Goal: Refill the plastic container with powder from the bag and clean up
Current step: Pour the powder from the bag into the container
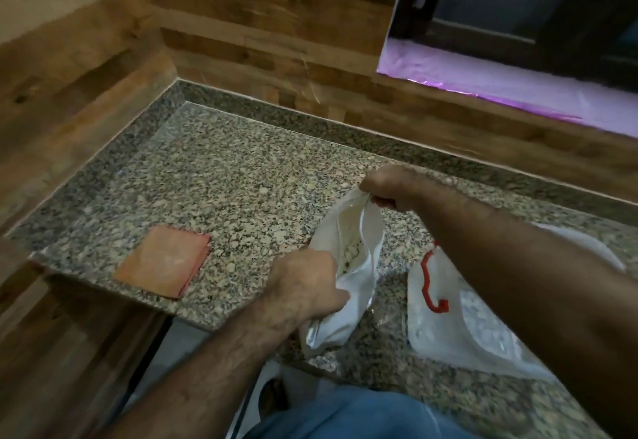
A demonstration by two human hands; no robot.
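Both hands are on the white bag (348,266) — left hand (307,286) clenched around the near edge of its mouth, right hand (390,186) pinching the far edge at about twelve o'clock from the left, fingers closed tight on the plastic. Between them the mouth is pulled into a long slit, and pale powder with a few lumps shows inside.

Biggest thing in play, the speckled granite counter (221,176), fills the middle of the shot and carries everything. At about three o'clock from the held bag lies a second, clear bag (476,328) with red print, slumped flat under the right forearm, with whitish contents showing through. Over at nine o'clock sits a folded orange cloth (162,260), well apart from the bags and untouched — likely the wiper for the clean-up.

Where does the job stand? By my read, early. The bag is open and held ready, but no plastic container is in sight anywhere on the counter, so I cannot say whether any powder has gone across. Pouring looks undone, and so does the wiping: the stone looks free of spilled powder, though on that speckle it is hard to tell. Neither hand has a finger to spare; both are fully committed to that bag.
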